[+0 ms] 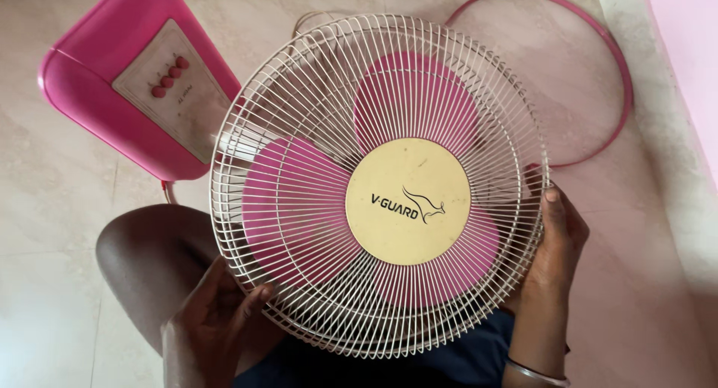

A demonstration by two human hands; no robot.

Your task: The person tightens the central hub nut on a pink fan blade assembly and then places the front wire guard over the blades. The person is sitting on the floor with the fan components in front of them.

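1. Both hands grip one white wire fan guard by its rim, in the centre of the frame.
2. At lower left, the left hand curls its fingers against the guard's lower-left edge.
3. At right, the right hand wraps the guard's right edge, thumb lying along the outer wire; one thin bangle sits on that wrist at the lower right.
4. One round cream centre disc sits in the middle of the guard.
5. Three pink fan blades show through the wires behind the disc.
6. One bare knee lies below the guard's left side.
7. At upper left, one pink fan base rests on the pale tiled floor, carrying one pale panel with four round pink buttons.
8. At upper right, one pink ring lies flat on the floor, partly hidden behind the guard.
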